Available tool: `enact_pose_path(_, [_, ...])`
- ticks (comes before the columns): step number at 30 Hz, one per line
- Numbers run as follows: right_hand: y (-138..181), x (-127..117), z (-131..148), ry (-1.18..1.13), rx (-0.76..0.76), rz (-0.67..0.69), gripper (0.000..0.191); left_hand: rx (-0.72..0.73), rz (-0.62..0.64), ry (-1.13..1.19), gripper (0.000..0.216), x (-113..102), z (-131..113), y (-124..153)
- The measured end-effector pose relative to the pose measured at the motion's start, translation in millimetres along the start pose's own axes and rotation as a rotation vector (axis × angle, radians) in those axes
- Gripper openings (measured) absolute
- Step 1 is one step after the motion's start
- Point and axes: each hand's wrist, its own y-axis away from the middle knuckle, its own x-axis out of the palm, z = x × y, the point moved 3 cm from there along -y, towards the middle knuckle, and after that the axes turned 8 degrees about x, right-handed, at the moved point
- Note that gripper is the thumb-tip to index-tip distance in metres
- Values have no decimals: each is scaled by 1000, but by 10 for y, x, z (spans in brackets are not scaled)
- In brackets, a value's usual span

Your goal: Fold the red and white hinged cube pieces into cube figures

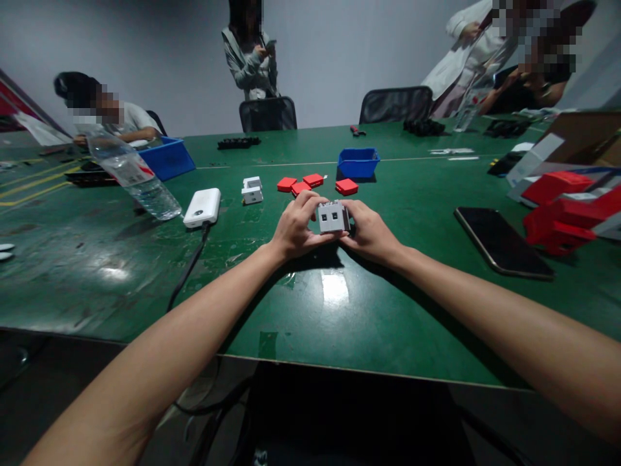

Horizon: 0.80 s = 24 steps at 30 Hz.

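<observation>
Both my hands meet over the green table (339, 310) around a small grey block with two square openings (332, 217). My left hand (294, 228) curls its fingers over the block's left side and top. My right hand (369, 232) grips its right side. Just beyond them lie several flat red square pieces (301, 184), one more red piece (346, 186), and a white block of similar shape (252, 191).
A small blue bin (358, 162) stands behind the red pieces. A white power bank (202, 207) with a cable and a lying water bottle (133, 176) are at left; a larger blue bin (167, 157) too. A black phone (502, 241) and red-white parts (565, 207) lie right. People stand and sit beyond the far edge.
</observation>
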Motion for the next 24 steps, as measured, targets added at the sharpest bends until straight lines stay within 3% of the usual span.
enact_pose_path(6, [-15, -20, 9, 8, 3, -43, 43, -33, -18, -17, 58, -22, -10, -12])
enact_pose_path(12, [-58, -99, -10, -26, 115, -121, 35, -145, 18, -40, 63, -14, 24, -5])
enact_pose_path(17, [-61, -145, -24, -60, 139, -195, 37, -201, 45, 57, 60, 19, 62, 14])
enact_pose_path(24, [-47, -148, 3, -193, 183, -206, 44, -279, -22, 156, 53, 22, 77, 21])
